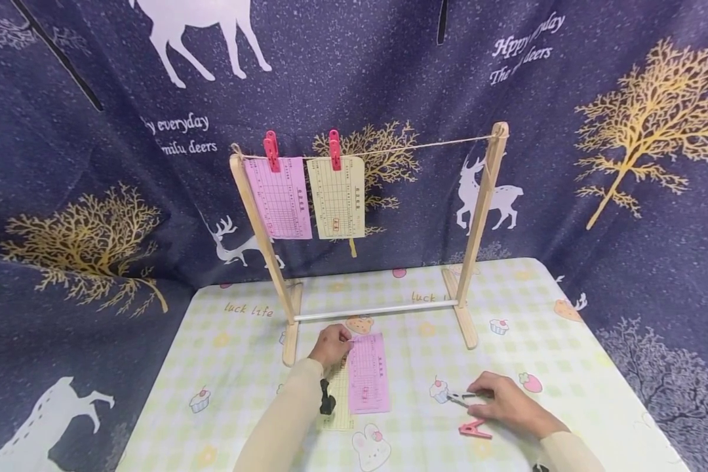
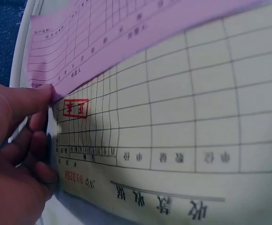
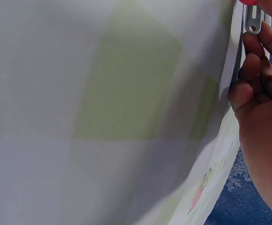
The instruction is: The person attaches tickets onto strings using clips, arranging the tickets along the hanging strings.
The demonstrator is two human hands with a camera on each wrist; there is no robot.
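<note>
Now, the left hand [image 1: 332,345] pinches the table's [image 1: 224,380] pink sheet [image 1: 370,377] by its eleven-o'clock corner; the right hand [image 1: 503,401] grips a grey clip [image 1: 459,400] at three o'clock. Better a flat pinch, not dragging the yellow sheet [image 1: 341,417] beneath.

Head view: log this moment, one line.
left hand: pinches pink slip; right hand: holds grey clip; pink clip: on table; string: two clipped slips
</note>
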